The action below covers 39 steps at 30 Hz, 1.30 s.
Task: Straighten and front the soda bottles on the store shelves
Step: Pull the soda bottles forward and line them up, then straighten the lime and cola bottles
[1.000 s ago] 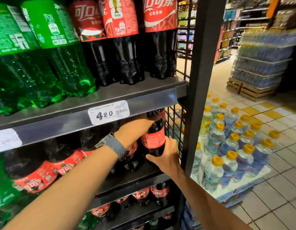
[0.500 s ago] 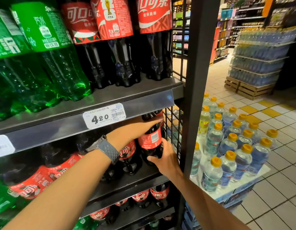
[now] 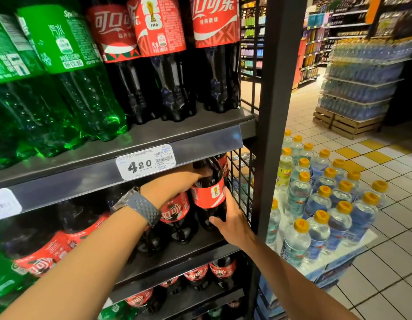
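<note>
i hold one cola bottle (image 3: 208,195), dark plastic with a smooth red label, upright at the right end of the middle shelf (image 3: 188,249), beside the wire mesh (image 3: 240,181). left hand (image 3: 177,181) curls round its shoulder; right hand (image 3: 233,224) clasps its lower body. three fluted colas (image 3: 175,65) stand above.

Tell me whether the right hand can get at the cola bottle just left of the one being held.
Probably not yet: the right hand grips the held cola bottle, and the left hand crosses in front of the neighbouring cola bottle.
</note>
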{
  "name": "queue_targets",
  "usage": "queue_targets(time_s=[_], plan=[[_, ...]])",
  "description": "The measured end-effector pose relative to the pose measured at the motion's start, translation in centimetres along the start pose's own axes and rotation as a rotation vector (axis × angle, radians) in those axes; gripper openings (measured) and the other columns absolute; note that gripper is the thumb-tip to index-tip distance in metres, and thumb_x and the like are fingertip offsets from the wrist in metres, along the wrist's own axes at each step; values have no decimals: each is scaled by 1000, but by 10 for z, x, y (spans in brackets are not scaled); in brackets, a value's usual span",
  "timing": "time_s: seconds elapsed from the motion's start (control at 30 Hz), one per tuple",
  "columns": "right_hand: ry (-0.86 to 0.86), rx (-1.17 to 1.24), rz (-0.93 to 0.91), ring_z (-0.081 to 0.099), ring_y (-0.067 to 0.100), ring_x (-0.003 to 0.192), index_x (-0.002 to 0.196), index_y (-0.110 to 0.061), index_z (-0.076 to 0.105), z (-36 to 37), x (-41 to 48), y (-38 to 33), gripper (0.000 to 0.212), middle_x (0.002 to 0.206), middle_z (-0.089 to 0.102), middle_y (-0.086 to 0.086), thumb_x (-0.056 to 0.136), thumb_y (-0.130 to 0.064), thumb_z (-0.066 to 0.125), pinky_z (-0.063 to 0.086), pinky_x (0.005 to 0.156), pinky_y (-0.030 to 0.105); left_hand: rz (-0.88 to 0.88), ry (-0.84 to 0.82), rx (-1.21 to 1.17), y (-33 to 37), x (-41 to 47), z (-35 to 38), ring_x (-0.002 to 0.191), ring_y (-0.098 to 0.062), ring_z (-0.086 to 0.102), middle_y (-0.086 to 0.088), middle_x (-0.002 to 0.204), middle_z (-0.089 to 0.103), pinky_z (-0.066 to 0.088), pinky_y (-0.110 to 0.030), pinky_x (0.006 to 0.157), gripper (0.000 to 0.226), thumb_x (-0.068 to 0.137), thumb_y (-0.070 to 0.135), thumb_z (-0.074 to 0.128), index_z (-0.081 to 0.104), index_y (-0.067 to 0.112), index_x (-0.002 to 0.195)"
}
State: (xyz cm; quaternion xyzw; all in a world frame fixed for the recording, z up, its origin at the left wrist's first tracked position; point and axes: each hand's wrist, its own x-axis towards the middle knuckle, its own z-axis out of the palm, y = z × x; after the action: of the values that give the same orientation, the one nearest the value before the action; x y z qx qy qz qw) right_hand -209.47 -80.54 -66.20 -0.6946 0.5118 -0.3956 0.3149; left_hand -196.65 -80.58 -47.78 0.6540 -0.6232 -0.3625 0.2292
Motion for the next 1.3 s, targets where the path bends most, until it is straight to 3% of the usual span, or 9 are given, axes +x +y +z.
queue_targets(time_s=[0.07,0.2,0.3,0.6,0.97,1.03,1.13,1.2,1.3], plan=[[31,15,0,29,21,139,150,-6,16,2,0,1,93,151,31,11,79,-17,74,24,110,16,6,-7,49,-2,-1,-4,121,-27,52,-9,139,52,40,-34,104,45,94,29,59,49,13,135],[201,-77,48,48,19,109,138,-10,37,9,-4,-3,91,120,45,4,65,-42,82,48,88,36,-96,-198,66,8,-11,-1,86,-4,56,0,129,56,43,-16,74,53,87,61,50,52,27,128],[227,-85,65,49,18,102,128,-13,43,9,-6,-5,92,113,44,1,56,-53,82,50,83,36,-162,-137,131,10,-9,6,122,-23,50,-5,144,47,30,-30,88,75,81,72,48,46,24,138],[41,-1,-31,28,22,141,148,-1,20,-5,-5,1,88,151,31,13,80,-14,73,24,116,33,-39,-77,57,3,-3,-4,128,-26,46,-9,143,48,33,-22,95,52,94,32,57,44,13,140],[-58,-33,33,24,16,142,153,-11,5,-4,-8,0,87,157,22,6,88,-22,63,19,112,19,-55,-22,38,2,-10,1,128,-24,47,-6,144,48,34,-29,95,60,93,52,50,39,22,144],[-73,-18,85,21,15,143,153,-13,1,-5,-9,-8,90,158,19,5,87,-22,61,19,115,23,3,-2,283,1,-19,-1,110,-19,57,2,119,63,40,-33,91,51,94,58,39,53,27,133],[-63,-92,109,8,14,146,152,-10,-2,-11,-17,-24,89,160,7,5,89,-26,58,5,117,22,107,267,542,-7,-45,6,62,-15,56,10,58,55,38,-30,57,57,87,71,34,56,21,71],[-68,-198,58,13,16,145,152,-11,10,-26,-27,-41,79,158,15,4,91,-31,55,6,114,19,226,400,604,-17,-66,7,79,-19,58,7,77,57,43,-32,65,49,84,70,42,51,23,87],[-130,-222,-48,56,4,110,128,-28,53,-70,-41,-86,43,116,62,-11,87,-38,55,44,96,22,344,251,651,-24,-97,-2,115,-10,45,14,121,48,42,-27,93,57,82,69,45,42,33,126]])
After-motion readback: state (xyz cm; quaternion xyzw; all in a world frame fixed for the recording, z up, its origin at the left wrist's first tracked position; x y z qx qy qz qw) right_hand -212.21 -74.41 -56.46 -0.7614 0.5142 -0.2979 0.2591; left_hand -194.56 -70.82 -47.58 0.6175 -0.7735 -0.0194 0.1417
